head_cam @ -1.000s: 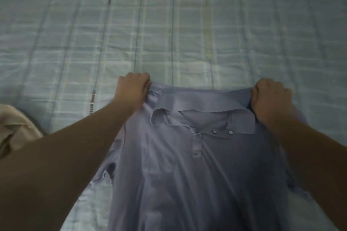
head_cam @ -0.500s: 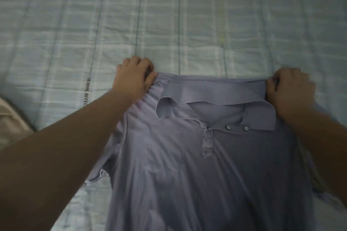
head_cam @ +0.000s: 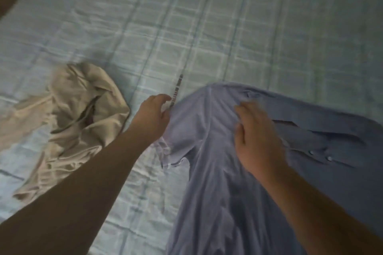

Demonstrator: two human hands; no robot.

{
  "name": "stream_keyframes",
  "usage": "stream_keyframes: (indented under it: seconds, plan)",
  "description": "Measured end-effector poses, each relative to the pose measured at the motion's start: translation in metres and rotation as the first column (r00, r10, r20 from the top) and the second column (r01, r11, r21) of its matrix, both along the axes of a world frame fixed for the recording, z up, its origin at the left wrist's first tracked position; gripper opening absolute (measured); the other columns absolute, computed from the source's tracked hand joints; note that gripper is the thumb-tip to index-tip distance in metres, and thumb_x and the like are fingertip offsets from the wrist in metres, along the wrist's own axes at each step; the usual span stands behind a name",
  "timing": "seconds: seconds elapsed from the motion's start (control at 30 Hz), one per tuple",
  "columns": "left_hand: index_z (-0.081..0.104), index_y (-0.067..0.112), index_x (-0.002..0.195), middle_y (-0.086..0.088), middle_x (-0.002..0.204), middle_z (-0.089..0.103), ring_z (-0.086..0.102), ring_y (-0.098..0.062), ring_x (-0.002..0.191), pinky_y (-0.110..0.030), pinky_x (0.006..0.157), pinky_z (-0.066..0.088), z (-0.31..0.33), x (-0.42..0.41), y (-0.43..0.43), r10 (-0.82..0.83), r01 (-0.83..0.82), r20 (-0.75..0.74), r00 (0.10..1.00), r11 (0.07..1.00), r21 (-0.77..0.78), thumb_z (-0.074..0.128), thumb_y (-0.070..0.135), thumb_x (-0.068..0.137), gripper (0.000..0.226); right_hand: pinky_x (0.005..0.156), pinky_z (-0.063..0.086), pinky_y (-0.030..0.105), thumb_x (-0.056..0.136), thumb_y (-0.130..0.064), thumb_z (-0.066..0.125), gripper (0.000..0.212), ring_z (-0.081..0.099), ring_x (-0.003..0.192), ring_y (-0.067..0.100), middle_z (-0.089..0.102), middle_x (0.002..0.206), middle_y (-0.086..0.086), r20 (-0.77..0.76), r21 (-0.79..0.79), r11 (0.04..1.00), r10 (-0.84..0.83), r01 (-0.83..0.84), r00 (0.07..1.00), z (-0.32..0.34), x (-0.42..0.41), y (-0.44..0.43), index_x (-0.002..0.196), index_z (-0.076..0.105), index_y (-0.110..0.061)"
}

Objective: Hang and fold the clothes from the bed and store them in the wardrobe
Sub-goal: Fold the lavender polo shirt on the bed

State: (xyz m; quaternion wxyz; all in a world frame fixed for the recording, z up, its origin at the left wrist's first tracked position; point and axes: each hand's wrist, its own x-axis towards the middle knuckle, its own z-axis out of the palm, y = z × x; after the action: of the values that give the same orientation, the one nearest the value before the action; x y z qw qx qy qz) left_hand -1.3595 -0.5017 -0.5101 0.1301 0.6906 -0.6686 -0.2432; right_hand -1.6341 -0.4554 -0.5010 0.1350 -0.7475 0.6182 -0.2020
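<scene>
On the bed (head_cam: 269, 26), the lilac polo shirt (head_cam: 217, 171) is spread face-up, presumably for folding. Its shoulder edge is touched by the left hand (head_cam: 152, 117), fingers loosely apart; the right hand (head_cam: 257, 140) hovers open over the chest, blurred. A beige garment (head_cam: 68, 120) lies crumpled beside it.

We note a lavender polo shirt (head_cam: 217, 171) — front up, collar spread, two buttons visible — lying flat on the bed; a beige garment (head_cam: 68, 113) lies crumpled well left.
</scene>
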Motion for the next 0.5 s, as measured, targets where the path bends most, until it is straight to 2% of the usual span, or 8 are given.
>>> stream_keyframes:
  seconds: [0.1,0.17,0.23,0.3,0.37,0.43,0.5]
  plan:
    - [0.06,0.013,0.124,-0.014,0.115,0.063,0.064,-0.032,0.099,-0.04,0.09,0.05,-0.003,0.029,0.02,0.121,-0.118,-0.03,0.992,0.988,0.097,0.063,0.015,0.09,0.034,0.116,0.032,0.047,0.093,-0.007,0.052,0.049,0.039,0.141,0.035,0.045,0.149,0.019,0.003,0.102,0.987,0.123,-0.123,0.992,-0.013,0.057,0.003,0.142,0.048,-0.002]
    - [0.061,0.016,0.118,-0.008,0.104,0.068,0.065,-0.028,0.097,-0.029,0.083,0.047,-0.008,0.038,0.02,0.2,-0.192,-0.028,0.979,0.965,0.178,0.066,0.024,0.088,0.031,0.119,0.025,0.046,0.097,-0.012,0.045,0.054,0.031,0.145,0.034,0.036,0.155,0.018,-0.073,0.149,0.98,0.145,-0.133,0.987,-0.024,0.077,-0.008,0.149,0.037,-0.001]
    - [0.061,0.017,0.115,-0.006,0.105,0.069,0.065,-0.027,0.101,-0.026,0.082,0.043,-0.013,0.041,0.015,0.247,-0.241,0.012,0.969,0.934,0.262,0.069,0.036,0.085,0.036,0.12,0.021,0.046,0.099,-0.018,0.039,0.058,0.024,0.148,0.032,0.027,0.16,0.017,-0.15,0.201,0.975,0.124,-0.092,0.981,-0.035,0.086,-0.023,0.153,0.027,-0.001]
    - [0.061,0.014,0.112,-0.01,0.111,0.067,0.062,-0.03,0.107,-0.029,0.086,0.044,-0.017,0.041,0.008,0.185,-0.207,0.102,0.977,0.932,0.298,0.068,0.039,0.084,0.038,0.119,0.018,0.046,0.101,-0.025,0.036,0.061,0.02,0.149,0.03,0.021,0.162,0.015,-0.229,0.245,0.969,0.082,-0.024,0.97,-0.045,0.089,-0.033,0.155,0.019,-0.004]
    - [0.064,0.012,0.105,-0.012,0.109,0.067,0.061,-0.032,0.106,-0.033,0.088,0.047,-0.016,0.038,-0.001,0.077,-0.126,0.172,0.982,0.947,0.296,0.064,0.033,0.088,0.026,0.12,0.016,0.047,0.102,-0.03,0.034,0.062,0.017,0.15,0.029,0.019,0.163,0.013,-0.285,0.263,0.964,0.058,0.02,0.957,-0.052,0.09,-0.032,0.157,0.017,-0.007]
    - [0.064,0.015,0.093,-0.003,0.093,0.066,0.061,-0.026,0.091,-0.03,0.076,0.043,-0.012,0.037,-0.008,0.1,-0.121,0.089,0.991,0.955,0.272,0.059,0.028,0.093,0.014,0.12,0.015,0.049,0.102,-0.035,0.031,0.063,0.016,0.15,0.029,0.019,0.163,0.013,-0.315,0.257,0.966,0.06,0.024,0.947,-0.057,0.091,-0.027,0.157,0.016,-0.008]
    - [0.055,0.02,0.08,0.002,0.075,0.058,0.056,-0.021,0.072,-0.029,0.063,0.044,-0.006,0.036,-0.015,0.26,-0.212,-0.163,0.952,0.941,0.262,0.056,0.024,0.094,0.015,0.121,0.013,0.051,0.101,-0.039,0.025,0.064,0.015,0.151,0.029,0.018,0.164,0.011,-0.34,0.245,0.968,0.039,0.048,0.939,-0.06,0.093,-0.024,0.157,0.016,-0.009]
